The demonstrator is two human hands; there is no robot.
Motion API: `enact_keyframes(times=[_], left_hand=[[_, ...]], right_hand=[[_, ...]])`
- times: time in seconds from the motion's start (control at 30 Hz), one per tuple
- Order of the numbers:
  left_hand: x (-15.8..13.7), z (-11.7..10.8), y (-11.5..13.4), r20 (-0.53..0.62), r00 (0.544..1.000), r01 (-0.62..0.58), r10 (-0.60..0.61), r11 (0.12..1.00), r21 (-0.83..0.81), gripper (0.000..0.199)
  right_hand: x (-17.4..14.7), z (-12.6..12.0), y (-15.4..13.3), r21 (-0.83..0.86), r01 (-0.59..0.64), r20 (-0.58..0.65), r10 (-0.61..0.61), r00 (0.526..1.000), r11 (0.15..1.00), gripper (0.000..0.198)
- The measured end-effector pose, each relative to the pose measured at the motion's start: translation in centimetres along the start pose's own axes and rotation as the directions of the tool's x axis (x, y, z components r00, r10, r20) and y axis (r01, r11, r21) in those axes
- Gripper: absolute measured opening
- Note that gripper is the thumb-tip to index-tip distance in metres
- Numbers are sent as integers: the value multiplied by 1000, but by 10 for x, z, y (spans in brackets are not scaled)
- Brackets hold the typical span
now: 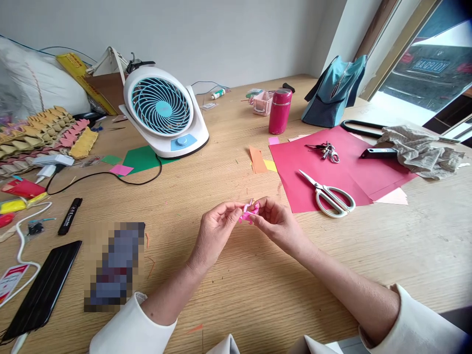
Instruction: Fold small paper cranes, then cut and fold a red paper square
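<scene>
Between my two hands, over the middle of the wooden table [228, 275], is a small cut piece of pink paper [249, 215] with narrow strips. My left hand [218, 227] pinches its left side between thumb and fingers. At the right side, my right hand [277, 223] grips it with thumb and curled fingers. Part of the paper is hidden behind the fingertips. White-handled scissors [328, 195] lie beyond my right hand, partly on red paper sheets [295, 169], with blades half apart.
A white fan [162, 110] stands at the back left, its black cord [136, 183] trailing across the table. A pink flask [280, 112], a blue bag [335, 93] and keys [328, 152] are at the right. Orange paper [257, 160], a black marker [70, 216] and a pixelated dark object [118, 265] lie nearby.
</scene>
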State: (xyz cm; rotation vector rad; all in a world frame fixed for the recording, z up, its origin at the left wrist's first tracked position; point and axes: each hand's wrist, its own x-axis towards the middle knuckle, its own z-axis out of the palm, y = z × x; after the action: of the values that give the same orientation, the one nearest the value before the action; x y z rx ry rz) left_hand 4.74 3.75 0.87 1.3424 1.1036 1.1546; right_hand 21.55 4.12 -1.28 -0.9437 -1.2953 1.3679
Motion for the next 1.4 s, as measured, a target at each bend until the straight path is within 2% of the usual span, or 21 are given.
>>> enact_keyframes(times=[0.27, 0.33, 0.5, 0.6, 0.7, 0.77, 0.9, 0.97, 1.13, 1.23, 1.4], left_hand=[[-1, -4, -7, 18, 995, -97, 96, 964, 248, 17], [-2, -3, -7, 6, 996, -86, 86, 972, 219, 18], [-1, 2, -9, 12, 999, 42, -42, 999, -13, 20], [0, 3, -8, 71, 992, 107, -105, 994, -27, 22], [2, 1, -7, 96, 988, 123, -124, 992, 13, 25], [3, 0, -7, 60, 988, 143, -141, 990, -16, 25], [5, 2, -7, -42, 968, 228, -247, 938, -260, 30], [5, 4, -7, -56, 960, 243, -273, 918, -312, 32], [0, 10, -4, 20, 973, 224, -228, 932, -285, 24], [-1, 9, -2, 63, 977, 211, -202, 945, -250, 24], [3, -1, -2, 100, 988, 127, -119, 989, -79, 21]], right_hand=[[-4, 0, -11, -198, 22, 35, -15, 999, 980, 25], [-4, -1, -11, -208, 23, 40, -15, 999, 978, 26], [-2, -3, -9, -212, -3, 41, 12, 999, 977, 28], [-2, -4, -12, -301, 21, 33, -12, 999, 953, 21], [-2, -5, -16, -371, 64, 30, -56, 998, 927, 15], [-1, -6, -17, -344, 72, 48, -59, 997, 936, 15], [0, -7, -15, -252, 75, 59, -62, 996, 965, 25], [0, -7, -13, -247, 63, 53, -52, 997, 967, 29], [1, -7, -10, -236, 55, 34, -49, 998, 970, 32], [0, -8, -14, -293, 71, 35, -64, 997, 953, 24], [-3, -9, -20, -485, 268, 115, -243, 963, 832, 8]])
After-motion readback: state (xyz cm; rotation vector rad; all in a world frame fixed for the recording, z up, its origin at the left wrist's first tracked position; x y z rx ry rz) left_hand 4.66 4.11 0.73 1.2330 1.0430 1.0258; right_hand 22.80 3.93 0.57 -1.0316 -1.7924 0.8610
